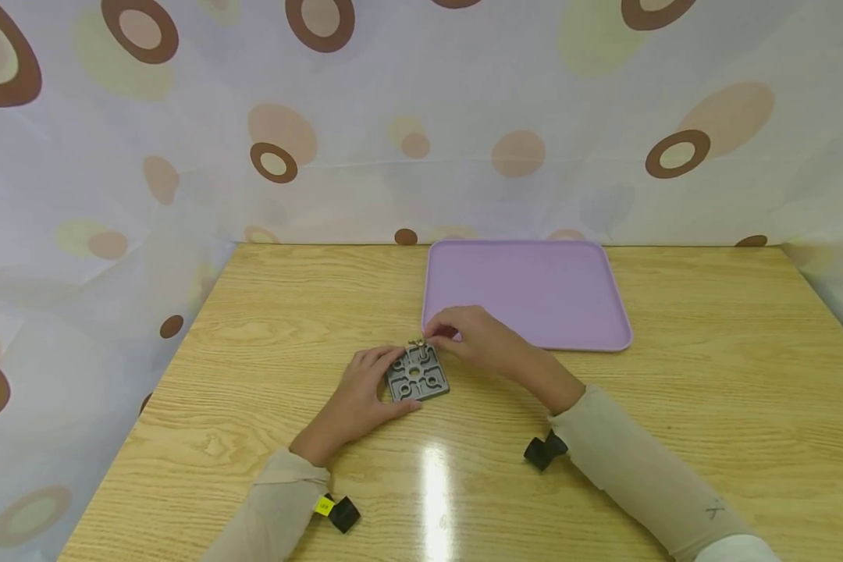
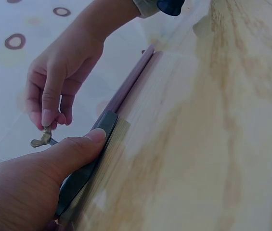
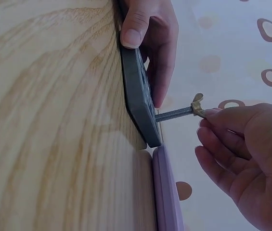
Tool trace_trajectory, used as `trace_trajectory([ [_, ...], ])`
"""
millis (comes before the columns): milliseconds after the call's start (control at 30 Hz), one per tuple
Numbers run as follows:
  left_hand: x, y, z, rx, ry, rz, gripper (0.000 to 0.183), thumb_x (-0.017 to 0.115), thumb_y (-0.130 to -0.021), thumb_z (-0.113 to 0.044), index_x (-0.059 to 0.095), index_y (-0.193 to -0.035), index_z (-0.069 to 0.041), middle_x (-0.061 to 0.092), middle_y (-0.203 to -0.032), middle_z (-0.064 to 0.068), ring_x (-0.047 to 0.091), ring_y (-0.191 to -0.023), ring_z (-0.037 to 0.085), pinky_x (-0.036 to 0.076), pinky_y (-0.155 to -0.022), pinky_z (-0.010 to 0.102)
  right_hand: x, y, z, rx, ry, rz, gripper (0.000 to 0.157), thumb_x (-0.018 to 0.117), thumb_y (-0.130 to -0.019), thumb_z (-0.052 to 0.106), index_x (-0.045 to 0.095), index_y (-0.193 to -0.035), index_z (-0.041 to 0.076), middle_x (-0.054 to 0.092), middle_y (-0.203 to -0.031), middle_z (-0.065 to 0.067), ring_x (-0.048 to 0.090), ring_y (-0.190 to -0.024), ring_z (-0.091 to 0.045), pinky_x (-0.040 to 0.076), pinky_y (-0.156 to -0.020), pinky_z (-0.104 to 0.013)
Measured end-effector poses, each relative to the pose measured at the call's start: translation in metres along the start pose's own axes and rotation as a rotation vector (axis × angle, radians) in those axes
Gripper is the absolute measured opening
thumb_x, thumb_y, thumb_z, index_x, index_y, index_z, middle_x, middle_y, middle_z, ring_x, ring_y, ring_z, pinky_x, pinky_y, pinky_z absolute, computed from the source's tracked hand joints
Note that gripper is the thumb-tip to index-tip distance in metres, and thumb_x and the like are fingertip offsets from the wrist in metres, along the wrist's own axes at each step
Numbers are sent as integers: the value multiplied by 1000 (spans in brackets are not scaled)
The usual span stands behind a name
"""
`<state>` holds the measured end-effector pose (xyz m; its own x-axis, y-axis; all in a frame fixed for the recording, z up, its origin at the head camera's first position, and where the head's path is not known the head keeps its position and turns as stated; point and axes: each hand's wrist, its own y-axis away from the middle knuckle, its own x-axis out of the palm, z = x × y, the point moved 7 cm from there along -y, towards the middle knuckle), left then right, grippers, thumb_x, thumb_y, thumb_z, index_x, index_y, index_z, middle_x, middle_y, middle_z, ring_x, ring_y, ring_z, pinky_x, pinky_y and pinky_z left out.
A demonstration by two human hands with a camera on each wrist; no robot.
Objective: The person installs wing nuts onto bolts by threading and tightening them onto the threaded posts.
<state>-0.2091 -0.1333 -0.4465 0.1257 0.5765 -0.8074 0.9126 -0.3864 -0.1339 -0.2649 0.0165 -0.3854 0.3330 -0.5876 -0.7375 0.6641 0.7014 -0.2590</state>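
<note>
A square grey metal plate [image 1: 416, 378] with round holes and raised ribs lies flat on the wooden table. My left hand [image 1: 361, 394] holds it by opposite edges, thumb at the near side and fingers at the far left. From one far corner of the plate a threaded bolt [image 3: 174, 114] stands up, best seen in the right wrist view. A brass-coloured wing nut [image 3: 197, 105] sits at the bolt's top end. One wing of it is pinched between thumb and fingertip of my right hand [image 1: 481, 343]. The bolt's lower end is hidden in the plate.
A lilac tray [image 1: 527, 293] lies behind and to the right of the plate, its near left corner close to my right hand. Black straps [image 1: 545, 450] hang at both wrists. A curtain with printed circles [image 1: 464, 172] closes off the table's back and sides.
</note>
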Motion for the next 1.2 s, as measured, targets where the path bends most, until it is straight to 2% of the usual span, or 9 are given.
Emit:
trace_trajectory([
  [500, 0, 0, 1, -3, -6, -4, 82, 69, -76, -55, 41, -140, -13, 40, -138, 3, 33, -122, 20, 30, -101, 43, 4, 0, 0, -21, -58, 42, 10, 65, -87, 11, 67, -95, 5, 65, -89, 3, 60, -82, -6, 50, -72, -21],
  [967, 0, 0, 2, -11, 3, 13, 82, 68, -77, -55, 40, -141, -13, 39, -139, 2, 31, -123, 19, 30, -101, 44, 7, 0, 0, -31, -74, 58, 16, 65, -87, 12, 66, -103, 8, 64, -92, 5, 60, -86, -6, 49, -75, -22],
  [1200, 0, 0, 0, 11, -2, -8, 82, 69, -76, -53, 41, -141, -12, 40, -139, 3, 33, -122, 20, 31, -100, 44, 7, -1, 1, -49, -57, 33, 31, 67, -86, 13, 60, -114, 3, 61, -104, -7, 60, -91, -17, 51, -76, -24],
])
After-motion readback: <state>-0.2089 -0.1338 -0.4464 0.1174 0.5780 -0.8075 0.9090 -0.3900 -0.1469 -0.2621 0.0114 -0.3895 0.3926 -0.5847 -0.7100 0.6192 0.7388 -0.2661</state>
